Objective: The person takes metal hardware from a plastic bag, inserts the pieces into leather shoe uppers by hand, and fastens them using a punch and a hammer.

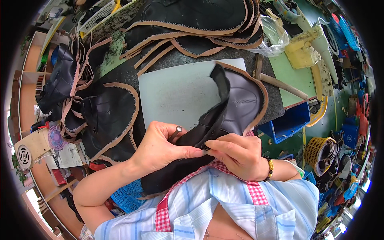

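A black leather shoe upper (244, 105) with a tan stitched edge lies partly on a white board (168, 94) and reaches back toward my lap. My left hand (158, 147) grips its near part, thumb along the leather. Between the fingers and palm of that hand sits a short rod-like metal tool (177, 133) with a round end. The fingers of my right hand (239, 155) pinch the same leather edge close to the left thumb. Whatever small part lies between the fingertips is hidden.
More black uppers are piled at the far edge (188, 18) and at the left (108, 116). A hammer (282, 86) rests right of the board. A blue bin (290, 122) and a yellow basket (316, 154) stand lower right. A small purple fan (60, 137) is far left.
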`<state>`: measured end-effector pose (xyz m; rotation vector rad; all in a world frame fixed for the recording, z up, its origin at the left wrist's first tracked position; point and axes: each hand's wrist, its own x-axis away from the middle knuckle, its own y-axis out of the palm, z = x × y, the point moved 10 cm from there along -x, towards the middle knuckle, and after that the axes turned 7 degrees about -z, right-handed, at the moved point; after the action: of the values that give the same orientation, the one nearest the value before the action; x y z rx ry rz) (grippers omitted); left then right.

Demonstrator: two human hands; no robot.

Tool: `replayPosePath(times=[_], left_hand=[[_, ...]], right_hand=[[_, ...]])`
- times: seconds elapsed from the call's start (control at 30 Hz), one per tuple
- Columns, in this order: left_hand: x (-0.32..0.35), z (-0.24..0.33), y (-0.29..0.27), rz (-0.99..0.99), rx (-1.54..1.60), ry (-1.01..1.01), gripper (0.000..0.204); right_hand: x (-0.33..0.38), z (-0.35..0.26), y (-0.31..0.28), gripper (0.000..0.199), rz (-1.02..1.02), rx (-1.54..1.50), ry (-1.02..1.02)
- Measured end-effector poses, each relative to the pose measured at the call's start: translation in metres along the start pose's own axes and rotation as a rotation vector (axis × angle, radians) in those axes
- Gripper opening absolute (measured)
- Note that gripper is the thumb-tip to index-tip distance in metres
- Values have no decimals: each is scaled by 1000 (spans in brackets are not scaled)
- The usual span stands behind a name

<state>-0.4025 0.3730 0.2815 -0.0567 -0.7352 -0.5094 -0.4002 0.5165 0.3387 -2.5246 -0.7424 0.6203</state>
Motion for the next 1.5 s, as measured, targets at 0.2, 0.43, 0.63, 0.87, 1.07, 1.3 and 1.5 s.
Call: replayPosePath(times=[0.2,0.43,0.63,0.87,1.07,1.3,1.5], left_hand=[[-5,-9,4,10,200,36,21],[-4,-2,7,76,157,193,18],[18,31,13,200,-309,439,19],[2,-5,14,156,-85,255,24],[8,7,18,129,-250,287,23],[-1,2,19,130,-100,232,22],[2,20,28,153,-273,229,20]], right_hand=[[7,2,-2,26,85,19,-26],[3,6,-5,23,60,1,13],[14,59,10,34,-13,-634,505],[24,56,5,27,-44,-588,507],[22,58,3,22,-61,-571,485],[15,51,-4,21,-69,-477,373],[20,57,3,22,-89,-588,418]])
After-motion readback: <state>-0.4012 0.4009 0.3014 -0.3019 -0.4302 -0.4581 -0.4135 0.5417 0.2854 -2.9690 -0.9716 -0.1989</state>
